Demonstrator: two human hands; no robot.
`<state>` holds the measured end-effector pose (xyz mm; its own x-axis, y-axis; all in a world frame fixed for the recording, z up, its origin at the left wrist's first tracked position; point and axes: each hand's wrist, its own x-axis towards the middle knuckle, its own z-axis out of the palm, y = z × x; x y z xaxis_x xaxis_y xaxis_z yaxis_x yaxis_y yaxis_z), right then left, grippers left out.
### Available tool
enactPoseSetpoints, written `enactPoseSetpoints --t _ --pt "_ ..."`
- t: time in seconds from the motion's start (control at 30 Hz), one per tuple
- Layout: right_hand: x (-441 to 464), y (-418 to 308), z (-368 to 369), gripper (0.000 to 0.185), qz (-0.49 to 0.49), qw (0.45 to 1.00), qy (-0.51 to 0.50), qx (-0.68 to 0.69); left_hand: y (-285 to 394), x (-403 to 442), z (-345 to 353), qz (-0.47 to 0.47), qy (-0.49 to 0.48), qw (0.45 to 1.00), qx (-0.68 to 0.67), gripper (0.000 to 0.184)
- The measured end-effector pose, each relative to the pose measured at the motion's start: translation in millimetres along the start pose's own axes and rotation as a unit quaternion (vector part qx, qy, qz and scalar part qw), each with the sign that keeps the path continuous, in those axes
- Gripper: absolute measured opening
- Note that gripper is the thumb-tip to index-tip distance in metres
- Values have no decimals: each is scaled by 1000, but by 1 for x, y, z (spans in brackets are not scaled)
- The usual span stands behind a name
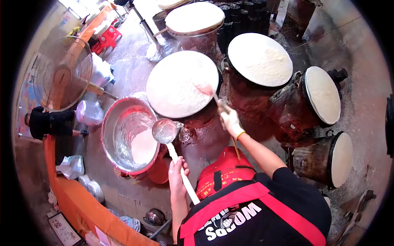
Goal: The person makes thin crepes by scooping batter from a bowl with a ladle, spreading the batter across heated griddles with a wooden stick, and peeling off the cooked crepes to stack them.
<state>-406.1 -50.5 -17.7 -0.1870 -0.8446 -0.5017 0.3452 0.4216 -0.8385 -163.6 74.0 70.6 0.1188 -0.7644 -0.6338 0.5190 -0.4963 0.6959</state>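
Observation:
My bare left hand [177, 170] is closed around the long pale handle of a ladle [165, 130]. The ladle's round metal bowl hangs at the right rim of a large basin [107, 141] that has white batter [143, 146] in its bottom. My gloved right hand [230, 121] is wrapped round a long wooden-handled tool with a fan-shaped, pinkish head [203, 88]; whether it is a brush or a scraper I cannot tell. That head lies on the right part of a round griddle [176, 82] covered with a white layer.
More white-covered round griddles stand on barrel-like stoves: one behind [195, 18], others along the right [260, 59], [323, 95], [342, 160]. A standing fan [62, 74] and a person in black [51, 122] are at the left. An orange-edged counter [78, 201] curves along the lower left.

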Motion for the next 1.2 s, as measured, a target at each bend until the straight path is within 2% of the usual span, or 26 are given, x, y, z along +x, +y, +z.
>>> enactPoseSetpoints --t 0.07,0.13,0.17,0.2,0.3,0.33,0.37,0.43,0.5,0.53,0.57,0.63,0.67,0.73,0.77,0.8,0.83,0.87,0.9,0.93,0.97,1.03,1.1,1.13,1.17,1.2 --pt "0 -9 -7 37 -42 991 -110 -65 6 6 0 -19 -48 999 -1 12" --pt "30 -9 -17 34 -121 986 -70 -93 10 8 2 -51 -82 995 -16 12" --pt "40 -9 -22 32 -123 989 -23 -78 12 10 3 -61 -85 994 -11 12" --pt "29 -28 -20 28 -63 998 21 -20 13 12 3 -71 -87 994 -8 13" --pt "31 -19 -26 27 -66 987 -66 -134 15 18 6 -82 -91 992 11 9" --pt "20 -16 -27 28 -43 984 -86 -148 16 24 5 -81 -94 992 15 9" --pt "-1 -25 -25 28 -61 984 -113 -123 18 29 4 -80 -94 992 18 9" --pt "-29 -37 -35 28 15 976 -110 -187 27 44 9 -62 -84 993 56 13" --pt "-22 -11 -47 29 -54 983 -85 -151 35 71 14 -36 -97 990 91 14" --pt "-25 -7 -40 30 -94 989 -17 -115 37 86 18 -22 -108 988 105 13" --pt "-22 1 -38 30 -90 995 14 -44 37 102 23 -8 -120 986 118 13" --pt "-24 10 -31 30 -42 995 -1 -93 30 133 34 -11 -119 984 129 11" --pt "-9 38 -28 28 -36 997 -35 -50 25 140 41 -47 -110 985 122 10" --pt "-27 32 -15 32 63 993 -91 -51 15 144 56 -86 -97 985 115 9" --pt "-34 31 -9 33 105 987 -118 -29 11 143 63 -101 -88 989 54 9" --pt "-41 29 -3 34 115 983 -138 -32 16 147 64 -182 -112 976 -34 11" --pt "-49 24 0 33 112 982 -148 -34 22 151 64 -260 -134 948 -121 14" --pt "-55 14 1 32 108 981 -158 -36 40 156 54 -337 -208 887 -236 14" --pt "-58 5 2 31 103 980 -168 -37 68 135 47 -426 -221 798 -364 15" --pt "-58 -3 -1 31 54 982 -165 -73 85 107 38 -333 -234 863 -299 15" --pt "-67 -28 0 32 2 983 -128 -131 94 88 22 -335 -242 870 -269 15" --pt "-48 -30 -14 34 -69 994 -25 -80 93 61 -5 -222 -260 933 -112 16" --pt "-41 -10 -21 36 -87 993 31 -70 101 57 -20 -271 -242 926 -98 16" --pt "-6 52 -38 38 -267 936 61 -220 105 57 -27 -292 -233 923 -92 16" --pt "-49 45 -22 45 -188 947 37 -258 109 59 -32 -320 -211 918 -103 16" --pt "-64 75 -22 47 -280 905 33 -319 111 62 -36 -347 -188 912 -114 16"
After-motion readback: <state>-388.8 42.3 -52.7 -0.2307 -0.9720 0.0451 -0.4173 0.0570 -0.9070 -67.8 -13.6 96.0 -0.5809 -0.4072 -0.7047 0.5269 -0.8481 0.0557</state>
